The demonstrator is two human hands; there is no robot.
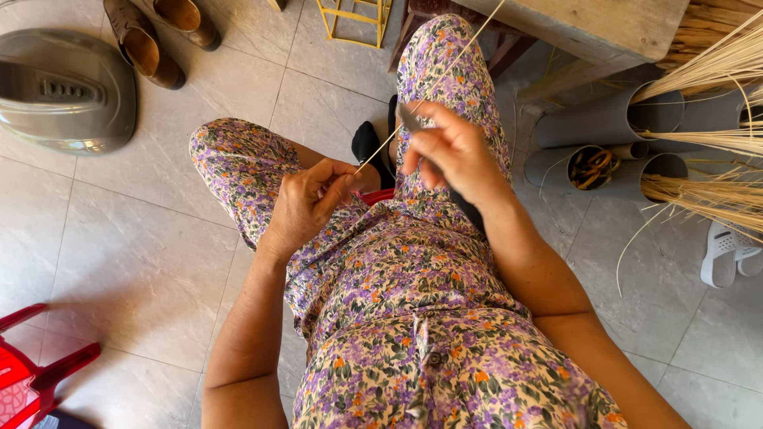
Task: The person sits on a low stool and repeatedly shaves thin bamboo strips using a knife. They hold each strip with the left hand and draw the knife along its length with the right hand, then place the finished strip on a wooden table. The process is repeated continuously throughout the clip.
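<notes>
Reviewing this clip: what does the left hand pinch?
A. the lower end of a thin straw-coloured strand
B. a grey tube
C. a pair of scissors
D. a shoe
A: the left hand pinches the low end of the strand, which runs up past the right hand holding a dark blade against it.

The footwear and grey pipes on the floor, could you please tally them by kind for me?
Brown shoes: 2
White sandals: 2, both partly cut off at the frame edge
Grey pipes: 3 clearly seen, lying beside the straw bundles
Total: 7
</notes>
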